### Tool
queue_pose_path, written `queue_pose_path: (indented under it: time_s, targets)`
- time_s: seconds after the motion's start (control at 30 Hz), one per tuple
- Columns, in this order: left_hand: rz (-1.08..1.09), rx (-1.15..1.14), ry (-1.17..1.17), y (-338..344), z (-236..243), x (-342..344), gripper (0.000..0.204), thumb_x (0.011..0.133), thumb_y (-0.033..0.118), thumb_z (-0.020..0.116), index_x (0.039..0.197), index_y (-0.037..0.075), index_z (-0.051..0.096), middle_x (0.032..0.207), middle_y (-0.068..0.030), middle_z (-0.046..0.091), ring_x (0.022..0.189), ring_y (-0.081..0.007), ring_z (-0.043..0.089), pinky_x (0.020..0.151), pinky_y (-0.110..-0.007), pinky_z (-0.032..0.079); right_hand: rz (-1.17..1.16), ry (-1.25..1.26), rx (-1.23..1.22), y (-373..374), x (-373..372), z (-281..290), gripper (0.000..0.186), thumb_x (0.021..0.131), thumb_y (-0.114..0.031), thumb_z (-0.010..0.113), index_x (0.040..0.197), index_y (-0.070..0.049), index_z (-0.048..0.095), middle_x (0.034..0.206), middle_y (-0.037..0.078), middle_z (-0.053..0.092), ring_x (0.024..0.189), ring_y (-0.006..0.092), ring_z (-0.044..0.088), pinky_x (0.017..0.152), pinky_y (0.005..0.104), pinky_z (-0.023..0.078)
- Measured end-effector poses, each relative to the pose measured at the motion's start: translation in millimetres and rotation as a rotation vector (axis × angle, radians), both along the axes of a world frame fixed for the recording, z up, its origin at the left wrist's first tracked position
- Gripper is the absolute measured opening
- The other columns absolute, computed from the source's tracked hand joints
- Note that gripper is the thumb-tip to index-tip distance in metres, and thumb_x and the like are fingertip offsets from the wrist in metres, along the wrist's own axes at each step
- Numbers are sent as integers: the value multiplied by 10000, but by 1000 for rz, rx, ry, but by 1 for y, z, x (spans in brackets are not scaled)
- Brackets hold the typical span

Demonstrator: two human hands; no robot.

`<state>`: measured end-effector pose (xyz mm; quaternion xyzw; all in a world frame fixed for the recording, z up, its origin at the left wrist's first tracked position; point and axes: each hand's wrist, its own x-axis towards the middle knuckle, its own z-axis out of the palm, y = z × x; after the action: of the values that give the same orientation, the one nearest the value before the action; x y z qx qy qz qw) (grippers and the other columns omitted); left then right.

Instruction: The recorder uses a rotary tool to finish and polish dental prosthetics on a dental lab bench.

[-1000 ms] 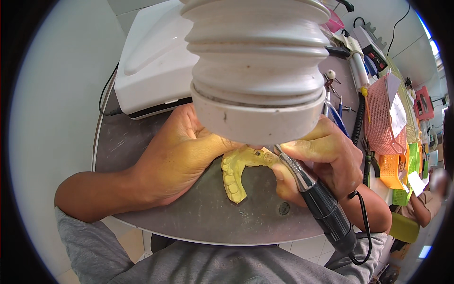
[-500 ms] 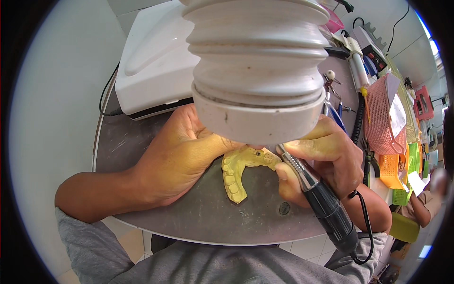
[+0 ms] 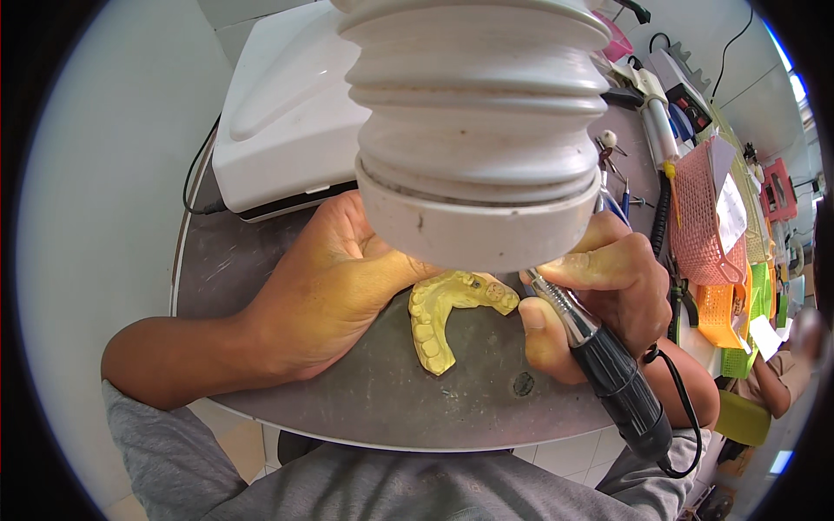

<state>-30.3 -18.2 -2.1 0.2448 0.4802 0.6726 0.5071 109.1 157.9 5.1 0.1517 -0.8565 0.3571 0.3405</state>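
A yellow horseshoe-shaped dental cast [image 3: 427,330] with moulded teeth and a small dark hole shows below the white hose mouth. My left hand [image 3: 317,291] is closed at its far left side, the thumb reaching over to the cast's edge; its fingertips are hidden under the hose. Between the thumb and fingers of my right hand [image 3: 608,291] is a rotary handpiece [image 3: 612,373], with a metal front and a black ribbed body. It slants up and left, its tip hidden by the hose, beside the cast's right end.
The wide ribbed suction hose [image 3: 478,130] hangs over the grey bench [image 3: 382,399]. A white box-shaped machine [image 3: 287,113] stands at the back left. On the right are small tools, a coiled black cord and pink [image 3: 704,208] and orange baskets. A person's arm [image 3: 771,382] shows at far right.
My right hand and the handpiece have shifted slightly right, away from the cast's right end, baring more of its teeth. The cast moved very slightly; my left hand stays nearly still.
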Motion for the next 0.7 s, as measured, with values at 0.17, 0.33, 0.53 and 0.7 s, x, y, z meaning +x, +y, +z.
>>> queue_pose_path:
  time_s: [0.17,0.33,0.53,0.7]
  targets:
    - [4,-14,-20,0,2,0,379,931,67,624,1279,-29,509,1115,-102,611,1099,-182,584,1037,-362,434,65,-65,38,3,2,-1,304,803,-66,686,1040,16,514,843,129,570,699,160,553,683,306,452]
    - [16,-6,-21,1,3,2,363,920,60,636,1255,-26,524,1113,-101,610,1099,-188,585,1023,-358,444,60,-94,50,3,4,1,299,791,-62,692,1028,18,529,829,129,573,675,158,550,657,296,451]
    - [29,-3,-12,2,3,2,335,913,59,646,1222,-15,540,1091,-91,613,1081,-183,590,1004,-347,450,40,-55,60,1,3,-1,311,778,-61,703,1031,15,538,821,134,584,682,170,571,662,301,471]
    - [39,-15,-19,1,4,2,315,914,71,651,1202,-11,554,1075,-86,620,1075,-179,591,998,-346,450,36,-46,76,1,2,-1,311,774,-62,705,1025,18,539,815,131,590,681,174,582,661,307,484]
